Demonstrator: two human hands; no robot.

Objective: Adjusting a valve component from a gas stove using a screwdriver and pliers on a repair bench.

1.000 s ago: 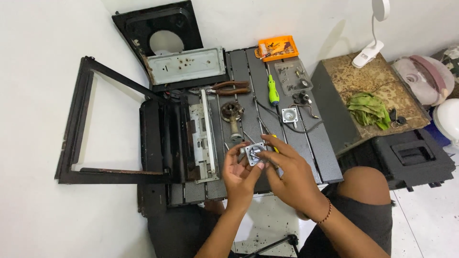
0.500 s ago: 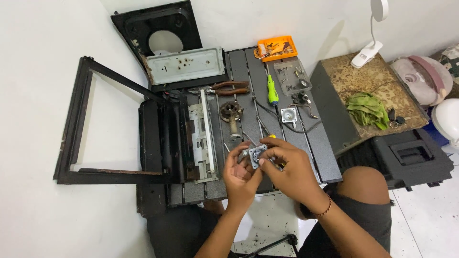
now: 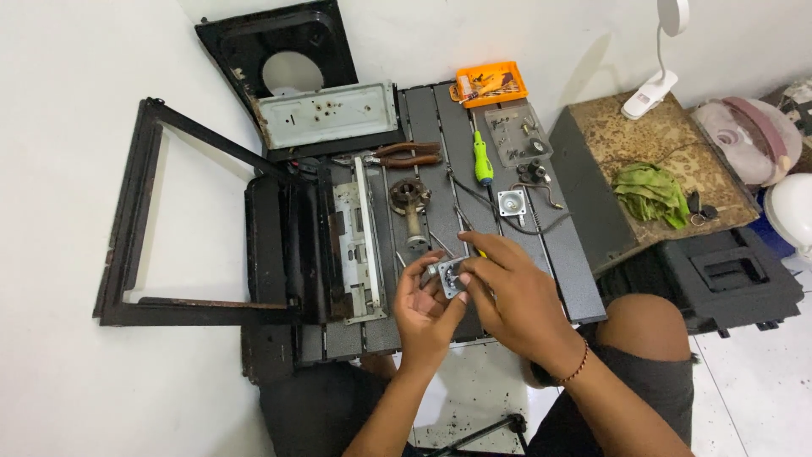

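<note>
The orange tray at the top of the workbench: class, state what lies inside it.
The orange tray holds small metal bits and slim tool pieces; they are too small to identify. What lies beneath them is covered.

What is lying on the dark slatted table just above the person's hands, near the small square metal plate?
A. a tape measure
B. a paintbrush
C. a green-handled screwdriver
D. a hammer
C: a green-handled screwdriver lies on the slatted table, up and left of the small square metal plate, beyond the left hand and right hand.
</note>
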